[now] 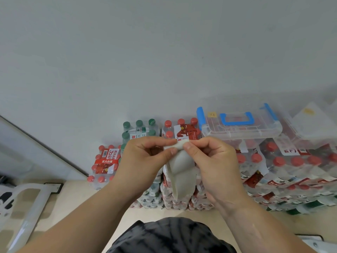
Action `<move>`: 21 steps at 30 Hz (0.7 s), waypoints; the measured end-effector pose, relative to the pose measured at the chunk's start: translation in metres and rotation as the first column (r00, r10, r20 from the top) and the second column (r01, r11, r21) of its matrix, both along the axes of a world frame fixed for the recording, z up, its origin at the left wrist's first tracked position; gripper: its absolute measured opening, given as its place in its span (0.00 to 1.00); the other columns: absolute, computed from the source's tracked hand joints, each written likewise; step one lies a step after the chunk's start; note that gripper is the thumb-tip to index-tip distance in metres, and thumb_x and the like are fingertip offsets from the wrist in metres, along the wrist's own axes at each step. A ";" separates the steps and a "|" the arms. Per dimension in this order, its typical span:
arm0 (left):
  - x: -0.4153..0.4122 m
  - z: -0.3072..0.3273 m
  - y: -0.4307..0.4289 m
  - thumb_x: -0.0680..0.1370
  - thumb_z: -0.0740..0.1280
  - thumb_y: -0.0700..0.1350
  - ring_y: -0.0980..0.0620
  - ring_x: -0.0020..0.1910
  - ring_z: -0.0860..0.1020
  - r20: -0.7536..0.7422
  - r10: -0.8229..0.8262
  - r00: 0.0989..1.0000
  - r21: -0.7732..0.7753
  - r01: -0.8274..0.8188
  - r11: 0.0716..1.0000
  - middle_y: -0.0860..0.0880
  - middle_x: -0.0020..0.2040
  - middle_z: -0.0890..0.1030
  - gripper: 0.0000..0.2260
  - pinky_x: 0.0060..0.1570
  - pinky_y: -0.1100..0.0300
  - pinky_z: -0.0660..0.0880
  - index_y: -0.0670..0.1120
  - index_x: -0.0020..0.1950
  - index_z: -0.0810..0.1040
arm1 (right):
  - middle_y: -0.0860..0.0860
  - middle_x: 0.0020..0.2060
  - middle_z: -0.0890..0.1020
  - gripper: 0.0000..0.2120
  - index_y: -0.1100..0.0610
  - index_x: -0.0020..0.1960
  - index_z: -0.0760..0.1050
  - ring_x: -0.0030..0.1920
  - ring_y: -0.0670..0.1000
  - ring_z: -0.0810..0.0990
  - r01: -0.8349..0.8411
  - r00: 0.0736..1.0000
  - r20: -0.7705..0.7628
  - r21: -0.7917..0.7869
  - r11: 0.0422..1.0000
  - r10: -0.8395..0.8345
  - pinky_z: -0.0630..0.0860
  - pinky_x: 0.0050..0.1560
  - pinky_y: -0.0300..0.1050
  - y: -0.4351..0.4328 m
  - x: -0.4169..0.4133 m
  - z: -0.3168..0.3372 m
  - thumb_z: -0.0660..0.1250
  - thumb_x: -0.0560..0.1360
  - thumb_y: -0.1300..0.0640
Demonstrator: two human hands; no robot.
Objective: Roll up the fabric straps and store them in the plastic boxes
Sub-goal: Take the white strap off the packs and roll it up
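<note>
The off-white fabric strap [181, 168] is held up in the air at chest height, between the person's two hands, in front of a stack of bottled water. The left hand [144, 161] pinches the strap's top end between thumb and forefinger, and the right hand [213, 161] pinches the same end from the other side, so the fingertips of both hands nearly meet there. That top end looks folded or turned over into a small bunch; I cannot tell how far it is rolled. The rest of the strap hangs loose below the hands, creased along its length. Behind the hands and to the right, a clear plastic box with a blue handle and blue latches [240, 128] sits lid-down on top of shrink-wrapped packs of red-capped water bottles [291, 165], well apart from the strap. Just beside it on the right lies a second clear plastic box [313, 121], blurred at the edge of view. A pack of green-capped bottles [139, 130] stands behind the left hand, against the pale grey wall [164, 52]. The packs rest on a beige floor [73, 198], where a white plastic frame [27, 203] lies at the far left. A dark mottled garment [173, 236] shows at the bottom, between the forearms.
</note>
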State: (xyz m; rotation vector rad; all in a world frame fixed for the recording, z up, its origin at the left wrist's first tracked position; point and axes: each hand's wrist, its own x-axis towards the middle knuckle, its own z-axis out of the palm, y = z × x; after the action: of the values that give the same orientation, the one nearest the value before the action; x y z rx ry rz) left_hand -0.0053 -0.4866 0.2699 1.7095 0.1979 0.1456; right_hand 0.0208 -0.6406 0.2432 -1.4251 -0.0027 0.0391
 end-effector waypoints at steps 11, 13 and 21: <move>0.001 -0.003 0.001 0.71 0.76 0.39 0.46 0.44 0.85 -0.047 -0.018 0.999 -0.101 0.013 0.995 0.45 0.42 0.87 0.08 0.46 0.56 0.81 0.50 0.46 0.88 | 0.53 0.40 0.87 0.02 0.56 0.42 0.83 0.43 0.53 0.86 0.020 0.999 0.033 0.045 0.999 -0.021 0.83 0.47 0.45 0.001 -0.008 -0.001 0.76 0.71 0.59; -0.001 -0.003 0.002 0.70 0.77 0.37 0.50 0.38 0.81 -0.026 -0.022 0.999 -0.051 0.021 0.998 0.43 0.39 0.85 0.09 0.43 0.58 0.80 0.51 0.44 0.88 | 0.55 0.39 0.87 0.09 0.57 0.41 0.83 0.43 0.57 0.86 0.015 1.000 0.004 0.062 0.998 -0.016 0.84 0.47 0.52 0.001 -0.008 0.001 0.76 0.67 0.51; -0.008 -0.003 0.001 0.66 0.76 0.41 0.46 0.47 0.85 -0.049 -0.051 0.998 -0.213 0.039 0.976 0.44 0.47 0.87 0.12 0.44 0.59 0.81 0.49 0.49 0.87 | 0.53 0.38 0.87 0.06 0.54 0.39 0.83 0.42 0.58 0.85 0.001 0.998 0.066 -0.031 1.000 0.002 0.83 0.47 0.53 -0.004 -0.009 0.006 0.76 0.67 0.52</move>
State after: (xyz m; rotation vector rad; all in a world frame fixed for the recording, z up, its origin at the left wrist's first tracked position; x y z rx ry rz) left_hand -0.0129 -0.4851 0.2670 1.5053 0.2070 0.0427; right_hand 0.0119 -0.6441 0.2487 -1.4569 -0.0573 -0.0077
